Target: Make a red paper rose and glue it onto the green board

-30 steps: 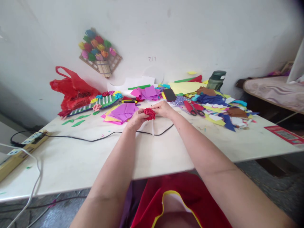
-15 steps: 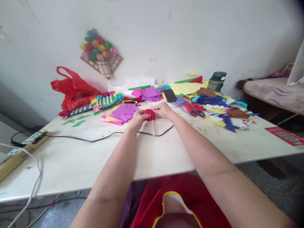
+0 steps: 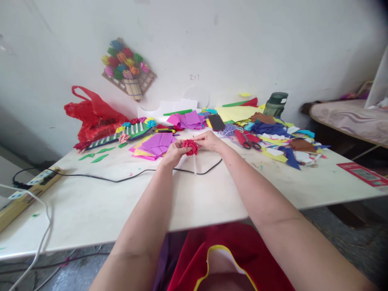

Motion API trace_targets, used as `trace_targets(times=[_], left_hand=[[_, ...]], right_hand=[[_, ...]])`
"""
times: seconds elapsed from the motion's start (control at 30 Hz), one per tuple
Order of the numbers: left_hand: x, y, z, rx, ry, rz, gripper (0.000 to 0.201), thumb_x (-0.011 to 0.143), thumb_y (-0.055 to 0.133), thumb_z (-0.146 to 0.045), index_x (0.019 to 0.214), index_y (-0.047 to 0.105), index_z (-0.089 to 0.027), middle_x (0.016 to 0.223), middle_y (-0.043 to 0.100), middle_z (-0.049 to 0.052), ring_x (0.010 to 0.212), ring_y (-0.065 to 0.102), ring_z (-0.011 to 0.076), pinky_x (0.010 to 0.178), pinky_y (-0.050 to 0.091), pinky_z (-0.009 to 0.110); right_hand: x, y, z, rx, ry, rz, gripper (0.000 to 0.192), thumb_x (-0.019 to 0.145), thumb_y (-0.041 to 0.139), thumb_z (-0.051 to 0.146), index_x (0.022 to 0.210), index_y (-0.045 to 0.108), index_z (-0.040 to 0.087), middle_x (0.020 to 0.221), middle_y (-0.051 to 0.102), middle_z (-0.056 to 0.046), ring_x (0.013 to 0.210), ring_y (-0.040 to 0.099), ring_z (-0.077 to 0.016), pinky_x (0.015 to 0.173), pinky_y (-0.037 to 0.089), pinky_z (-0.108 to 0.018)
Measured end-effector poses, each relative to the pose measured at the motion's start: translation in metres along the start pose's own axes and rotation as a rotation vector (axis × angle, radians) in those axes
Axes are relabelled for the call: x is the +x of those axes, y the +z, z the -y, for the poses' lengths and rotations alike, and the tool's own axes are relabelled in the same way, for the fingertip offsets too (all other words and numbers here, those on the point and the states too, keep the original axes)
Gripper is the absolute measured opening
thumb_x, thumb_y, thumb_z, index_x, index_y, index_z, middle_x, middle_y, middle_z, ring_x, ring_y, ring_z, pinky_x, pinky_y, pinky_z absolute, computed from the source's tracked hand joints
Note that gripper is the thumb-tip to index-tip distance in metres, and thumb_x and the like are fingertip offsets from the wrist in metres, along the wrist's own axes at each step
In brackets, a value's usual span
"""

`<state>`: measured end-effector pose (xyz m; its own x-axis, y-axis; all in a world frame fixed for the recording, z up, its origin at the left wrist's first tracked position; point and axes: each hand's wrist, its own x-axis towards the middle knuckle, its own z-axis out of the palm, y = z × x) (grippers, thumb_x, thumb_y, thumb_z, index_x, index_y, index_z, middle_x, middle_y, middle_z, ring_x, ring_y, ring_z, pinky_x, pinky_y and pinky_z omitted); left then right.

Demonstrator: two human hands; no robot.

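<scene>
My left hand (image 3: 172, 154) and my right hand (image 3: 208, 141) meet over the white table (image 3: 100, 202), both pinching a small red paper flower (image 3: 190, 146) between them. A thin white stick (image 3: 194, 163) hangs down from the flower toward the tabletop. Just behind my left hand lies a stack of purple, pink and yellow paper squares (image 3: 156, 144). A black cable (image 3: 127, 176) runs across the table under my hands.
Red scissors (image 3: 247, 139), a black phone (image 3: 216, 121), a dark green bottle (image 3: 275, 104) and several coloured paper scraps (image 3: 281, 139) crowd the back right. A red plastic bag (image 3: 93, 117) and a flower-trimmed board (image 3: 127, 131) sit back left. A power strip (image 3: 30, 188) lies left.
My hands stay together on the red flower with only slight finger shifts. The view has drifted a little.
</scene>
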<state>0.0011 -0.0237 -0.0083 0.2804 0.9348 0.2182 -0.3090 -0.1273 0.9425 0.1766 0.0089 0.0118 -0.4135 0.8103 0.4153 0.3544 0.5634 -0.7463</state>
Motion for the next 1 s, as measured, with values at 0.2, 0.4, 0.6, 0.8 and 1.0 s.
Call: trace_targets(times=[0.2,0.4,0.6,0.8,1.0], left_hand=[[0.0,0.0,0.001,-0.037,0.016,0.017,0.034,0.049,0.085,-0.02,0.076,0.065,-0.015,0.071,0.067,0.002,0.065,0.06,0.0134,0.066,0.044,0.027],[0.002,-0.002,0.003,-0.04,0.027,0.033,0.03,0.052,0.084,-0.021,0.075,0.066,-0.015,0.07,0.067,0.002,0.064,0.06,0.0138,0.066,0.044,0.028],[0.001,-0.002,0.003,-0.048,0.012,0.018,0.03,0.053,0.082,-0.02,0.079,0.068,-0.014,0.073,0.068,0.003,0.065,0.06,0.0136,0.068,0.046,0.028],[0.002,0.002,0.001,-0.119,-0.009,-0.068,0.019,0.055,0.077,-0.018,0.071,0.065,-0.014,0.071,0.067,0.003,0.064,0.06,0.0136,0.065,0.047,0.027],[0.007,0.001,0.0,-0.216,-0.09,-0.25,0.012,0.07,0.062,-0.027,0.065,0.061,-0.016,0.061,0.064,0.003,0.058,0.06,0.0159,0.061,0.049,0.029]], right_hand=[[0.001,0.001,-0.005,0.014,-0.017,-0.008,0.02,0.077,0.064,0.027,0.09,0.076,0.016,0.072,0.074,-0.005,0.063,0.065,-0.0153,0.061,0.051,-0.025],[0.001,0.001,-0.003,-0.078,-0.079,-0.024,0.022,0.076,0.061,0.02,0.092,0.076,0.019,0.083,0.075,-0.004,0.071,0.068,-0.0175,0.066,0.052,-0.026],[-0.001,-0.002,0.008,-0.296,-0.139,-0.04,0.028,0.076,0.057,0.013,0.095,0.076,0.021,0.088,0.075,-0.003,0.082,0.069,-0.0185,0.073,0.049,-0.026],[-0.003,-0.001,0.015,-0.55,-0.161,-0.049,0.035,0.076,0.052,0.008,0.098,0.076,0.024,0.085,0.075,-0.003,0.077,0.065,-0.0161,0.067,0.042,-0.024],[-0.002,0.0,0.014,-0.573,-0.157,-0.046,0.036,0.076,0.052,0.008,0.099,0.075,0.023,0.08,0.073,-0.002,0.073,0.062,-0.014,0.065,0.039,-0.023]])
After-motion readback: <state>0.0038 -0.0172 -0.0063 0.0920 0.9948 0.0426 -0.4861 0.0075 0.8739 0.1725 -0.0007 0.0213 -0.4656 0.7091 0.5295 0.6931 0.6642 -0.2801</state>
